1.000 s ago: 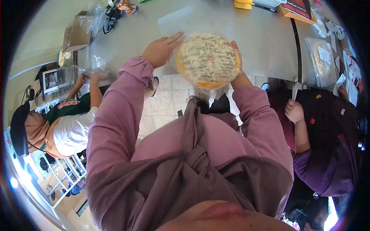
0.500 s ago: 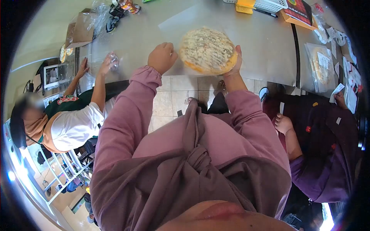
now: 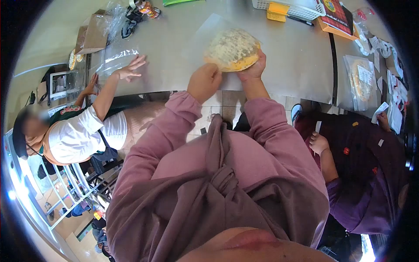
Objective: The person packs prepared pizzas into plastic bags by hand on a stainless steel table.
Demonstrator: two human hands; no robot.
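A round pizza [image 3: 233,50] with pale grated topping and a yellowish edge is held tilted above the metal table [image 3: 170,56]. My right hand [image 3: 255,69] grips it from below at its near right side, with the fingers mostly hidden underneath. My left hand [image 3: 205,82] is closed at the near left edge of the pizza, its fingertips pressed together; what they hold cannot be made out. Clear plastic film [image 3: 208,28] shows beyond the pizza's far left side. Whether it wraps round the pizza cannot be told.
At left, a co-worker's hand [image 3: 131,70] hovers over clear plastic [image 3: 113,61]. A cardboard box [image 3: 92,32] stands behind. A white basket [image 3: 301,8] and black pen [image 3: 301,20] lie at the far right. Packed flat round items [image 3: 361,81] and another person's hand [image 3: 319,143] are right.
My left hand has moved right to the pizza's near edge. The pizza has tilted and shifted slightly away. At left, the co-worker's hand has opened and moved right, releasing crumpled plastic.
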